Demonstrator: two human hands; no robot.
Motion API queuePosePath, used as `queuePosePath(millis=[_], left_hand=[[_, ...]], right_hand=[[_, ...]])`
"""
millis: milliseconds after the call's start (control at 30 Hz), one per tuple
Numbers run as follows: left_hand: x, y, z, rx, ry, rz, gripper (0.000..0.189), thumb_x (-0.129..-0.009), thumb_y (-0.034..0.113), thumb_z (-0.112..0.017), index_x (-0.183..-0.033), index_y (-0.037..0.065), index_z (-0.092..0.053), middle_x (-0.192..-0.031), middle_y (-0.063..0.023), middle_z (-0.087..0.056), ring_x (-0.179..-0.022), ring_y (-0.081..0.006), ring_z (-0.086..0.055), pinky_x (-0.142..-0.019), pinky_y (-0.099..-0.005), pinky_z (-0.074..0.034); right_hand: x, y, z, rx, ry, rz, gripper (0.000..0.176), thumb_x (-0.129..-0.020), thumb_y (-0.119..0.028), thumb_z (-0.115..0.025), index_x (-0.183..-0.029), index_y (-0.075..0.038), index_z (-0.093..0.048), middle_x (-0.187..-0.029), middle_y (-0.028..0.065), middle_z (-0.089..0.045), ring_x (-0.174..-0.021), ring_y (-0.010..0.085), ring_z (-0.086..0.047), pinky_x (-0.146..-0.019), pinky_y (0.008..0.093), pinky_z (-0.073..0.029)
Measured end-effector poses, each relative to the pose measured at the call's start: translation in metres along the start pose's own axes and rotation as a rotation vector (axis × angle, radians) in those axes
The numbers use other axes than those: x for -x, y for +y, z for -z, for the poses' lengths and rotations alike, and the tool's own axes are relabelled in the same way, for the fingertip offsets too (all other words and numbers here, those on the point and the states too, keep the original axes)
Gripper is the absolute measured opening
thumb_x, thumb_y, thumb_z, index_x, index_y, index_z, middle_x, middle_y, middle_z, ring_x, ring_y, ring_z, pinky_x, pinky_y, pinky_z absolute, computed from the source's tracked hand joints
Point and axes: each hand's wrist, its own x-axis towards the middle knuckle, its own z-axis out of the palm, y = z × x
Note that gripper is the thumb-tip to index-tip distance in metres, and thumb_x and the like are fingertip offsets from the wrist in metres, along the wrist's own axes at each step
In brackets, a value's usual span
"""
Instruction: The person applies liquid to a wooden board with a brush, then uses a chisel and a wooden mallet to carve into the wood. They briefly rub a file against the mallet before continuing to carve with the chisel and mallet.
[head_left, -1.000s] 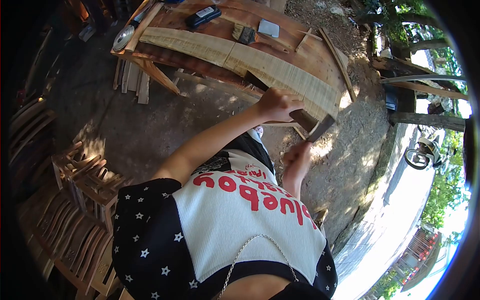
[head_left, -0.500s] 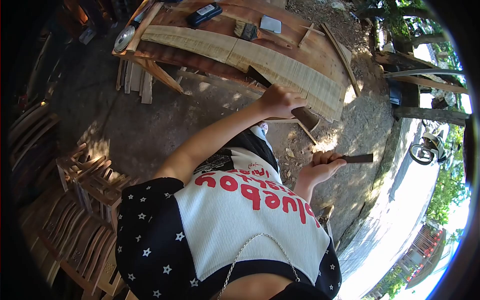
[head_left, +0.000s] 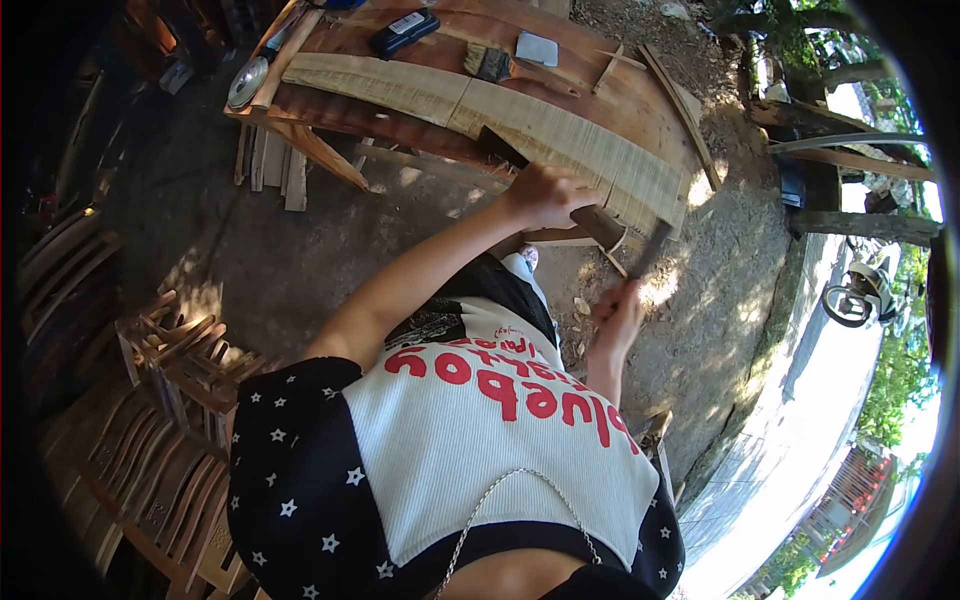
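Note:
My left hand (head_left: 550, 195) is wrapped round a chisel (head_left: 601, 226) with a thick brown handle. Its dark blade points up and left over the near edge of a pale wooden board (head_left: 570, 130) with fine lines across it. Lower right, my right hand (head_left: 618, 305), smeared by motion, grips a short dark bar (head_left: 654, 248). This bar slants up and right, its far end close to the board's right corner and apart from the chisel's butt. The pale board lies along the near side of a reddish wooden table (head_left: 350, 30).
On the table are a dark case (head_left: 404, 33), a brush (head_left: 488, 62), a pale flat block (head_left: 537, 49) and thin sticks (head_left: 612, 68). A round metal lid-like piece (head_left: 248, 82) is at its left corner. Curved wooden parts (head_left: 160, 470) are stacked lower left. A motorbike (head_left: 860, 290) stands far right.
My right hand has swung the dark bar from pointing right to pointing up toward the board. My left hand and the chisel have shifted slightly left.

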Motion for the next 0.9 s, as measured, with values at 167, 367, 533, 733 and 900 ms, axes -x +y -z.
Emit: queuePosePath(millis=[167,367,533,733,900], left_hand=[[0.001,0.002,0.001,0.005,-0.029,0.02,0.027,-0.051,0.019,-0.072,-0.075,0.016,-0.061,-0.069,0.0006,-0.061,-0.062,-0.0179,-0.062,-0.052,-0.0313,-0.049],[0.007,-0.009,0.015,0.0,-0.033,0.027,0.028,-0.051,0.018,-0.072,-0.077,0.016,-0.061,-0.07,-0.0002,-0.061,-0.064,-0.0185,-0.062,-0.054,-0.032,-0.049],[0.003,-0.009,0.019,-0.013,0.005,0.035,0.027,-0.052,0.015,-0.071,-0.077,0.015,-0.061,-0.07,0.0005,-0.061,-0.063,-0.0185,-0.062,-0.053,-0.0324,-0.049],[0.009,-0.017,0.029,0.004,0.009,0.008,0.025,-0.053,0.015,-0.071,-0.076,0.015,-0.06,-0.067,-0.0003,-0.061,-0.059,-0.0182,-0.061,-0.05,-0.0321,-0.048],[0.006,-0.019,0.034,-0.005,-0.032,0.051,0.024,-0.054,0.015,-0.071,-0.076,0.014,-0.062,-0.069,-0.0016,-0.063,-0.06,-0.019,-0.062,-0.051,-0.032,-0.049]], right_hand=[[0.004,-0.011,-0.021,-0.415,0.333,0.284,0.038,-0.099,-0.043,-0.033,-0.073,-0.015,-0.038,-0.053,-0.0053,-0.027,-0.042,0.0062,-0.02,-0.038,0.026,-0.016],[-0.006,-0.012,-0.007,-0.154,0.044,0.141,0.041,-0.098,-0.043,-0.036,-0.069,-0.014,-0.034,-0.052,-0.0051,-0.027,-0.042,0.0063,-0.019,-0.038,0.0255,-0.016],[0.007,0.016,-0.027,-0.25,-0.052,0.039,0.039,-0.098,-0.042,-0.037,-0.072,-0.013,-0.036,-0.054,-0.0048,-0.028,-0.043,0.0064,-0.021,-0.039,0.0238,-0.016],[-0.004,-0.01,-0.016,-0.218,0.063,0.189,0.038,-0.098,-0.04,-0.036,-0.071,-0.014,-0.037,-0.053,-0.0058,-0.029,-0.042,0.0048,-0.023,-0.038,0.0228,-0.018],[0.012,0.013,-0.021,-0.015,-0.395,-0.087,0.039,-0.098,-0.041,-0.039,-0.072,-0.012,-0.04,-0.056,-0.0044,-0.032,-0.043,0.0048,-0.029,-0.039,0.0207,-0.02]])
